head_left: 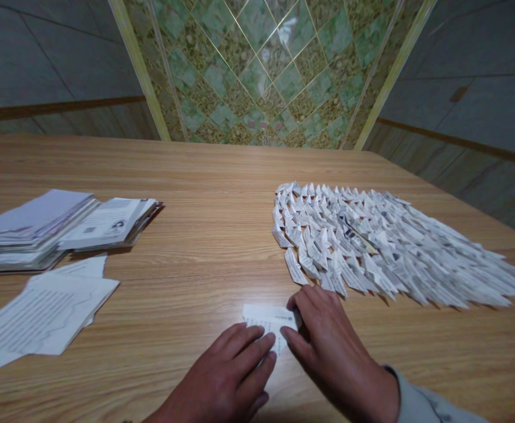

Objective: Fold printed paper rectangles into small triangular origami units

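A small folded piece of printed paper [266,314] lies on the wooden table in front of me, with a straight flap along its far edge. My left hand [228,370] rests over its near left part, fingers stretched out and lying on the paper. My right hand [332,341] grips the paper's right end, thumb on the near side and fingers bent at the far corner. Part of the paper is hidden under my fingers. Just beyond my right hand are many folded paper boats [354,235], set close together in rows.
Loose printed sheets [50,311] lie overlapping at the left. Behind them stand a thick stack of papers [32,220] and a smaller printed stack [111,223]. The wooden table [204,170] runs back towards a green tiled floor [257,64].
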Demonstrator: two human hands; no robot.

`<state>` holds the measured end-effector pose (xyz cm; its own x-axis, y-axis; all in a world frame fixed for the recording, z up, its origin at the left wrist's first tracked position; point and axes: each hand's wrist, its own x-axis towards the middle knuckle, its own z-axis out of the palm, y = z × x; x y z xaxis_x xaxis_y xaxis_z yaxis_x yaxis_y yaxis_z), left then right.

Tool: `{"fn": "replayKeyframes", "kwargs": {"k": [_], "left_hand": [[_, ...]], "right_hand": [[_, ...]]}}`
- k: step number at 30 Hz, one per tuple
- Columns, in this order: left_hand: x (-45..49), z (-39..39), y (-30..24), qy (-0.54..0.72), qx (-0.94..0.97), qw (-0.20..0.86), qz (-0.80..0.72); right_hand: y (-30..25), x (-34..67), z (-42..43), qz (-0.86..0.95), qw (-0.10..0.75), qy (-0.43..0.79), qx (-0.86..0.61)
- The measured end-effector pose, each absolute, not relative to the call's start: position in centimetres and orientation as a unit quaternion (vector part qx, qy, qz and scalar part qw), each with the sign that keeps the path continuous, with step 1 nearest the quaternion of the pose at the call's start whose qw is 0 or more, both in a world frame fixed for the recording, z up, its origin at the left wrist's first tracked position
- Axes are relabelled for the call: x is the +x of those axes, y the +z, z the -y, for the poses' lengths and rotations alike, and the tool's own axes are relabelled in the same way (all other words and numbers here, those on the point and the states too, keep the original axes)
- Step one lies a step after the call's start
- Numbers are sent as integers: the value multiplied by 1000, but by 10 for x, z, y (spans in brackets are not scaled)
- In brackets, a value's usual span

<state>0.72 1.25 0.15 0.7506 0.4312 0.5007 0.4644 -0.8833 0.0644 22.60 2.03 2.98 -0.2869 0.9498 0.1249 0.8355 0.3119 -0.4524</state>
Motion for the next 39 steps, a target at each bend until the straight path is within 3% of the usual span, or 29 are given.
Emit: {"fn": "replayKeyframes", "kwargs": {"k": [12, 21, 27, 39], "left_hand": [[10, -12, 3, -277, -929, 38, 244], [12, -12, 8, -324, -910, -13, 258], [5, -20, 19, -310, -883, -46, 349], [7, -20, 17, -275, -903, -15, 329]], "right_hand": [[33, 226, -22, 802, 226, 178, -524], [26, 221, -23, 827, 196, 183, -494], [23, 217, -24, 861, 225, 132, -437], [23, 225, -29, 901, 236, 33, -362]]}}
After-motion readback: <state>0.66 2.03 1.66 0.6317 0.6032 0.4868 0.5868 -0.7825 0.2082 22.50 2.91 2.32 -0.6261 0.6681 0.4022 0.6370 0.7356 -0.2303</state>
